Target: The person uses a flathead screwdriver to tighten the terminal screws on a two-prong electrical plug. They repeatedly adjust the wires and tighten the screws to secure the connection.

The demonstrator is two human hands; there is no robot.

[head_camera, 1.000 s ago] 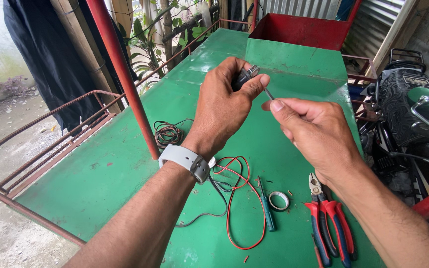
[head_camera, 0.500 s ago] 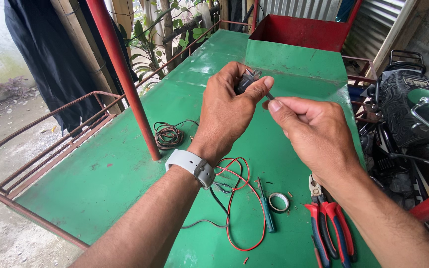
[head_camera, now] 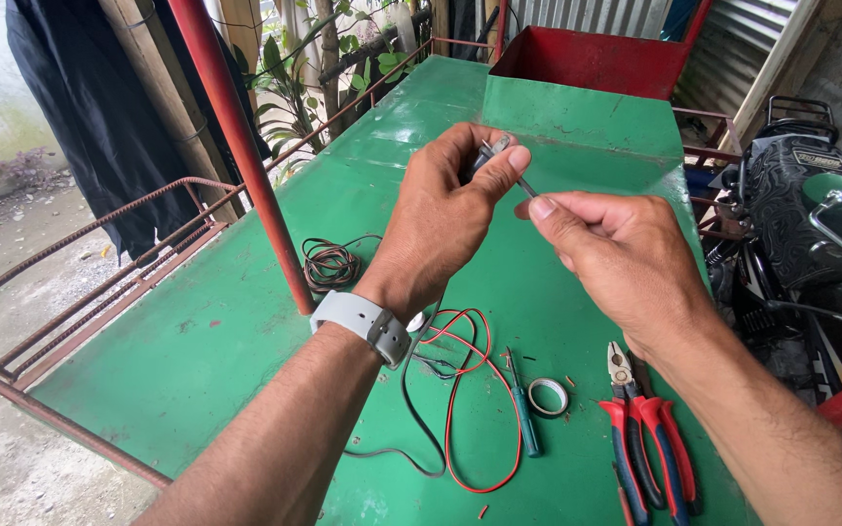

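Small dark electrical part with thin grey wire end (head_camera: 495, 156) held up over green painted metal table (head_camera: 246, 331), near eye level for close work. Left hand (head_camera: 440, 219) clamped on part, thumb bracing it. Right hand (head_camera: 616, 255) pinching bare wire tip, fingertips closed, hands nearly touching. Red and black wires (head_camera: 455, 409) trail down to table. Within reach below: green-handled screwdriver (head_camera: 523, 424), tape roll (head_camera: 548, 395), 2 red-and-blue-handled pliers (head_camera: 647, 443). Coiled brown wire (head_camera: 328, 263) set aside by red post (head_camera: 241, 146).

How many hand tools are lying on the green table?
3: red-and-blue-handled pliers at the near right edge, a second red-handled plier-type tool lying against them, and a green-handled screwdriver just left of the tape roll. The forearms may hide others.
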